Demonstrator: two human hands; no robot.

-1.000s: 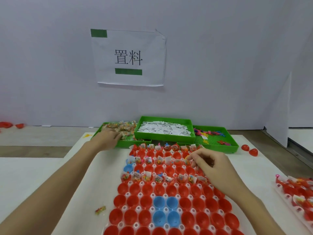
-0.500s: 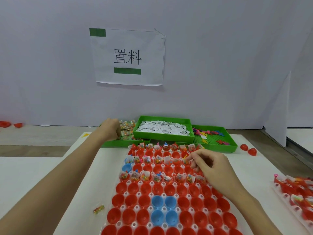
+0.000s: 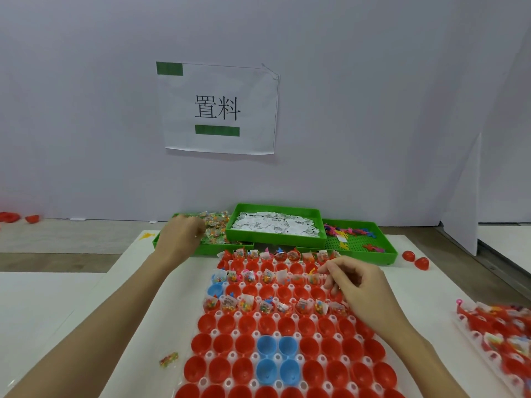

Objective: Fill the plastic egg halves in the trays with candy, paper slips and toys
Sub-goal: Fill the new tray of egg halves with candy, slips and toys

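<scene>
A white tray (image 3: 210, 354) in front of me holds rows of red egg halves (image 3: 247, 344) and a few blue egg halves (image 3: 267, 346). Three far rows carry candy and paper slips; the near rows are bare. My left hand (image 3: 178, 237) reaches into the green candy tray (image 3: 161, 241), fingers curled round candy packets (image 3: 215, 225). My right hand (image 3: 356, 285) hovers over the tray's right side, its curled fingertips pinching a small orange toy (image 3: 311, 271). Paper slips (image 3: 273, 225) and toys (image 3: 347, 232) fill two more green trays behind.
A second filled egg tray (image 3: 494, 334) lies at the right edge. One loose candy packet (image 3: 169, 359) sits on the white table left of the tray. Two red eggs (image 3: 415, 259) lie right of the green trays. A wall with a paper sign stands close behind.
My left hand slid across the candy tray and closed into the packets. My right hand stayed over the second row, fingers shifting slightly.
</scene>
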